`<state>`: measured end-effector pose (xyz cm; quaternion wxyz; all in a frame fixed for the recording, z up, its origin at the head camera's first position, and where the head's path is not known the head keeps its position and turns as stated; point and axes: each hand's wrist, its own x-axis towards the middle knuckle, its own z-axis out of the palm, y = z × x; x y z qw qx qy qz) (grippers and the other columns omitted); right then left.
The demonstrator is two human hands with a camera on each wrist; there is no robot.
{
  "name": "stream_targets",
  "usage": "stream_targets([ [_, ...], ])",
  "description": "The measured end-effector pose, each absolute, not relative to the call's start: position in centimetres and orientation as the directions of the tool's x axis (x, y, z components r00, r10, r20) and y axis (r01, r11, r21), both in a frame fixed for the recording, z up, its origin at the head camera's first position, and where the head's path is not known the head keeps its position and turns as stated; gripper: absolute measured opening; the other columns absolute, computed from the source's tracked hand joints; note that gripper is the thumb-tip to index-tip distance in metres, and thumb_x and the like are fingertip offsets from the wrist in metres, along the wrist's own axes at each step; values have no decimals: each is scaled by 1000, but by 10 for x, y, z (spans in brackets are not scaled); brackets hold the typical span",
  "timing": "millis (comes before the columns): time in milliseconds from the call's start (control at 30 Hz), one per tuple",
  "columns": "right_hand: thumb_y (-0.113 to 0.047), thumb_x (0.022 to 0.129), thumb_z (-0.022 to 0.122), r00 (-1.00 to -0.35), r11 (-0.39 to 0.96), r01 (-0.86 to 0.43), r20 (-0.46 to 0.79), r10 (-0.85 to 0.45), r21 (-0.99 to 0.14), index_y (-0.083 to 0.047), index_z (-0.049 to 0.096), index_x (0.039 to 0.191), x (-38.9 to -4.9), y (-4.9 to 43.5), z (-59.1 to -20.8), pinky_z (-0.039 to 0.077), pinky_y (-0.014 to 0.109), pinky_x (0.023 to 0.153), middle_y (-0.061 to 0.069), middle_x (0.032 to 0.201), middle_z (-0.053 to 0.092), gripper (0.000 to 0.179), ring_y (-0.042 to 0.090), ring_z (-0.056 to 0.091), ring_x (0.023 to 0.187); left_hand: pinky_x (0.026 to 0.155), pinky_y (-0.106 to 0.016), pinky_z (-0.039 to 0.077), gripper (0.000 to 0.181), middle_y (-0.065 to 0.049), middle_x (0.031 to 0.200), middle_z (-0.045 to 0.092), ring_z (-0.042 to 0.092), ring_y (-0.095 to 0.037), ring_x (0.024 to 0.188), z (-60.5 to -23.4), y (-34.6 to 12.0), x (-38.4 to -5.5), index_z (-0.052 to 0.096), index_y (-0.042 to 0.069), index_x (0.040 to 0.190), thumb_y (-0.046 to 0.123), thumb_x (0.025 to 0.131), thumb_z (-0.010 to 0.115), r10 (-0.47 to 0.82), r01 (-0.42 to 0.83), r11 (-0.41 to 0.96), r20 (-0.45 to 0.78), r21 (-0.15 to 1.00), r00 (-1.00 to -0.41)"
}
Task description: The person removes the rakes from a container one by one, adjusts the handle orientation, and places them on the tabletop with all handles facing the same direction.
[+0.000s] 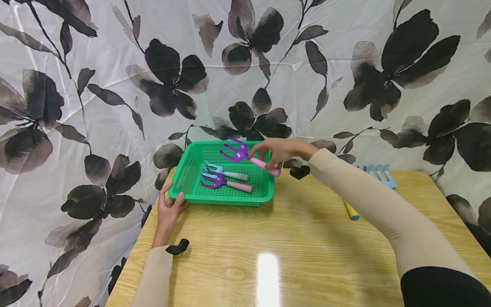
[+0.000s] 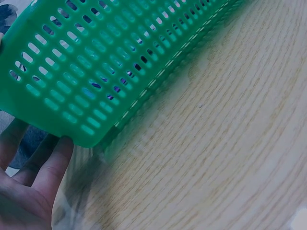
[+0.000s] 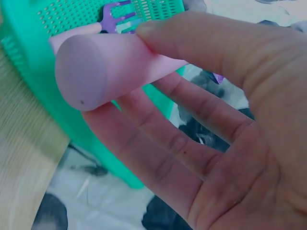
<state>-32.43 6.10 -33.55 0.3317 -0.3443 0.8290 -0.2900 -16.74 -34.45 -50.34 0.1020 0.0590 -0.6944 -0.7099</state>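
Note:
My right hand [image 1: 281, 150] grips the pink handle [image 3: 120, 62] of a purple hand fork [image 1: 241, 152], raised over the right part of a green plastic basket [image 1: 220, 200]. The fork's tines point left. In the right wrist view the thumb lies on top of the handle, with fingers beneath it. Inside the basket lie another purple fork with a pink handle [image 1: 239, 186] and a light blue fork [image 1: 236, 175], side by side, tines to the left. My left hand [image 1: 167, 213] holds the basket's front left corner, thumb and fingers at the rim [image 2: 72, 139].
The basket stands on a wooden table [image 1: 307, 256], close to a floral cloth [image 1: 291, 76] at the back. Right of it, partly behind my right sleeve, are a blue rake head [image 1: 383, 175] and a yellow handle with a blue end [image 1: 350, 210].

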Motion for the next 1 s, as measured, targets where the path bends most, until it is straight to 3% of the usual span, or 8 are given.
stream_targets([
  [200,1,91,73,-570,584,-412,-302,-764,-699,-22,55,148,-312,93,-322,64,44,73,17,130,61,63,28,72,89,108,-53,46,69,-31,147,49,65,-7,112,-489,-340,-163,28,13,159,19,102,67,-220,47,-31,39,998,-975],
  [400,-4,93,74,-598,579,-361,-295,-745,-731,-20,52,149,-303,125,-320,64,42,74,18,133,57,62,29,71,95,110,-62,39,70,-32,146,49,66,-6,110,-495,-342,-165,26,10,160,17,103,66,-225,48,-40,38,998,-974],
  [700,0,94,73,-653,534,-325,-223,-724,-781,-14,51,148,-285,178,-326,64,43,72,21,128,61,60,32,70,89,108,-56,44,67,-29,144,51,67,-7,110,-515,-347,-169,27,19,160,19,104,64,-236,73,-32,63,997,-970],
  [1000,-7,93,78,-761,534,-244,-182,-623,-809,-11,48,150,-258,237,-337,63,42,70,22,129,62,64,31,71,88,107,-53,46,65,-26,144,51,66,-9,114,-518,-347,-170,31,22,158,21,103,65,-235,97,-20,90,995,-968],
])
